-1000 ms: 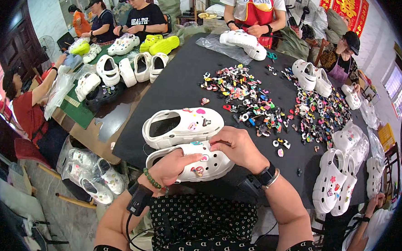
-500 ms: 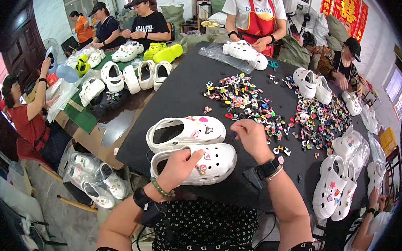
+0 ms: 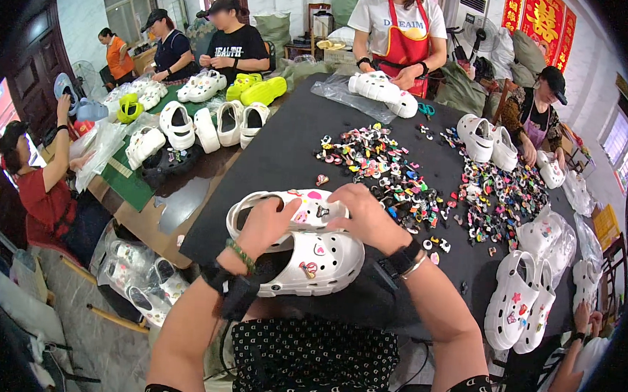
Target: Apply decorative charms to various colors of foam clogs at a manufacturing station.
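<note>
Two white clogs lie side by side on the black tabletop in front of me. The far clog (image 3: 310, 207) carries several shoe charms, among them pink ones. My left hand (image 3: 264, 225) is closed on its side near the foot opening. Around its toe curl the fingers of my right hand (image 3: 368, 219). Closer to me, the near clog (image 3: 343, 258) rests with its toe to the right, with a heart charm and a red-and-brown charm on top. My left wrist and forearm pass over its heel end. The undersides of my fingers are hidden.
Loose shoe charms form a pile (image 3: 373, 153) beyond my hands and another pile (image 3: 499, 195) to the right. A decorated pair of white clogs (image 3: 513, 306) stands at the right. Across the table, a person in a red apron (image 3: 407, 41) handles white clogs. More clogs (image 3: 178, 126) cover the left table.
My left hand has moved from the near clog to the far one. My right hand has come left onto the far clog's toe. The near clog has shifted slightly.
</note>
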`<state>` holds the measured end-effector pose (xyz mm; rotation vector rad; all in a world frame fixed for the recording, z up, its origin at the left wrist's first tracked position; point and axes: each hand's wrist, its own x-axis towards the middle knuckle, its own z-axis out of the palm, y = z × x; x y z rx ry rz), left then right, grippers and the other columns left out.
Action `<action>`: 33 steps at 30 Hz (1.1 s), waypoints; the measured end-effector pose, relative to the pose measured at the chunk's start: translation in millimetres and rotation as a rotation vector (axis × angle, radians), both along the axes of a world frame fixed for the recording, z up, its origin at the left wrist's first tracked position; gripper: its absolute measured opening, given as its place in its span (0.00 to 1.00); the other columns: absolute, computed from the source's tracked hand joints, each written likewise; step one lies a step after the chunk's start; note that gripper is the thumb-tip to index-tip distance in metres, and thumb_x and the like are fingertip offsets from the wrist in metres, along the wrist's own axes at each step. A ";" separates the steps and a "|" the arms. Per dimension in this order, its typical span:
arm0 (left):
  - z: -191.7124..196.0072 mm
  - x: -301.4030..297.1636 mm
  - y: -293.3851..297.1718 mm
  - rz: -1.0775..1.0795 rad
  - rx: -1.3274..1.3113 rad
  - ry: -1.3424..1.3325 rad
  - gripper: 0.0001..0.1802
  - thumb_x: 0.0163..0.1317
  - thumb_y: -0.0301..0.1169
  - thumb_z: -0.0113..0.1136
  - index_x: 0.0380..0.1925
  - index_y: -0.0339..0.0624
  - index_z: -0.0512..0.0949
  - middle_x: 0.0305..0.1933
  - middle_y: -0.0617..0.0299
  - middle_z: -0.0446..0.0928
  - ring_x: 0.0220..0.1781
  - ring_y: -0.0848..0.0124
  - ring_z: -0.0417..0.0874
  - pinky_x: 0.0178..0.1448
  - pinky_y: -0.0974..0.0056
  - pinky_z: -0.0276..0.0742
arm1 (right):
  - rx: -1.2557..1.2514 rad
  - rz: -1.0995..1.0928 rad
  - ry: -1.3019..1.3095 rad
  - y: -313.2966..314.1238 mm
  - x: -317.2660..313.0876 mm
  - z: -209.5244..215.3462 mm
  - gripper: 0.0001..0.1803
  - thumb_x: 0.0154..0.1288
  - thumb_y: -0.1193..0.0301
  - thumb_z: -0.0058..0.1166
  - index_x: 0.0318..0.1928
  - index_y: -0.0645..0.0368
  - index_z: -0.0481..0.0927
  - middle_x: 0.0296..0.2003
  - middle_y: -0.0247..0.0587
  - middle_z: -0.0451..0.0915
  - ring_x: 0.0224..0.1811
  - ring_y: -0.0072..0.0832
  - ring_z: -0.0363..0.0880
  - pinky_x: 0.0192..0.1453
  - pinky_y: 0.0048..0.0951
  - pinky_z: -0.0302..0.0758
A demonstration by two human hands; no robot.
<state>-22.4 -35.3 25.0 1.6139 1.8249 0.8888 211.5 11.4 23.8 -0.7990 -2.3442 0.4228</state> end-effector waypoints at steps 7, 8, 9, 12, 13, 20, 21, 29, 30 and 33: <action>0.2 8.7 22.9 -0.100 -0.116 -0.183 0.24 0.61 0.43 0.66 0.38 0.26 0.82 0.35 0.54 0.84 0.35 0.70 0.84 0.37 0.63 0.76 | 0.017 0.060 -0.041 23.6 -20.4 -13.4 0.28 0.35 0.65 0.76 0.42 0.58 0.82 0.45 0.48 0.79 0.52 0.45 0.75 0.59 0.43 0.71; -8.0 8.7 26.1 -0.091 -0.061 -0.228 0.21 0.60 0.39 0.67 0.39 0.27 0.82 0.36 0.54 0.84 0.36 0.70 0.84 0.38 0.63 0.77 | 0.016 0.062 -0.040 24.8 -20.7 -12.8 0.28 0.35 0.65 0.76 0.42 0.58 0.82 0.45 0.48 0.79 0.52 0.45 0.75 0.59 0.43 0.71; -14.5 6.1 30.2 -0.063 -0.092 -0.219 0.18 0.59 0.32 0.67 0.42 0.27 0.81 0.39 0.54 0.85 0.37 0.71 0.84 0.40 0.64 0.79 | -0.069 0.080 0.001 27.2 -21.2 -11.5 0.25 0.36 0.66 0.76 0.39 0.59 0.82 0.41 0.47 0.80 0.49 0.44 0.76 0.57 0.42 0.72; -36.8 -4.2 35.3 -0.103 -0.038 -0.441 0.21 0.56 0.35 0.68 0.40 0.24 0.81 0.37 0.48 0.84 0.38 0.64 0.85 0.41 0.61 0.78 | -0.171 0.085 0.076 29.4 -25.2 -12.3 0.19 0.39 0.68 0.75 0.33 0.60 0.83 0.34 0.45 0.81 0.44 0.43 0.78 0.53 0.40 0.73; -32.1 -1.9 35.2 -0.106 -0.040 -0.442 0.21 0.56 0.35 0.68 0.40 0.24 0.81 0.37 0.48 0.84 0.38 0.64 0.85 0.41 0.61 0.78 | -0.184 0.071 0.106 30.5 -24.4 -13.0 0.15 0.41 0.69 0.73 0.31 0.60 0.84 0.31 0.43 0.81 0.41 0.43 0.79 0.51 0.39 0.73; -2.0 -11.5 49.4 -0.098 -0.536 -0.763 0.15 0.62 0.29 0.63 0.45 0.27 0.79 0.43 0.49 0.84 0.37 0.65 0.86 0.39 0.61 0.82 | -0.091 0.108 0.159 28.7 -23.2 -19.2 0.06 0.53 0.71 0.65 0.31 0.58 0.84 0.30 0.41 0.80 0.40 0.41 0.77 0.49 0.38 0.74; -2.5 -11.9 50.7 -0.108 -0.568 -0.895 0.15 0.62 0.29 0.63 0.44 0.27 0.79 0.42 0.49 0.84 0.37 0.65 0.86 0.38 0.60 0.82 | -0.068 0.106 0.141 28.9 -23.9 -18.5 0.06 0.55 0.71 0.64 0.31 0.59 0.84 0.30 0.42 0.81 0.41 0.41 0.77 0.48 0.38 0.74; 3.0 1.9 60.4 -0.155 -0.433 -0.653 0.15 0.57 0.26 0.67 0.41 0.24 0.81 0.40 0.49 0.84 0.36 0.66 0.86 0.37 0.61 0.80 | -0.068 -0.007 0.156 28.2 -19.0 -26.6 0.05 0.57 0.73 0.62 0.31 0.61 0.84 0.30 0.44 0.81 0.40 0.42 0.77 0.47 0.38 0.74; 1.8 1.3 61.8 -0.135 -0.448 -0.670 0.16 0.57 0.25 0.67 0.42 0.23 0.80 0.40 0.49 0.84 0.36 0.66 0.86 0.37 0.61 0.81 | -0.091 -0.027 0.193 27.4 -20.7 -27.2 0.04 0.57 0.73 0.62 0.31 0.61 0.84 0.31 0.45 0.81 0.40 0.43 0.78 0.46 0.39 0.74; -10.3 -4.8 62.7 -0.155 -0.433 -0.753 0.19 0.57 0.25 0.67 0.45 0.20 0.78 0.43 0.47 0.83 0.36 0.65 0.86 0.37 0.61 0.81 | -0.125 -0.066 0.263 25.2 -26.4 -31.5 0.04 0.58 0.74 0.61 0.32 0.62 0.85 0.29 0.44 0.81 0.34 0.39 0.78 0.40 0.36 0.74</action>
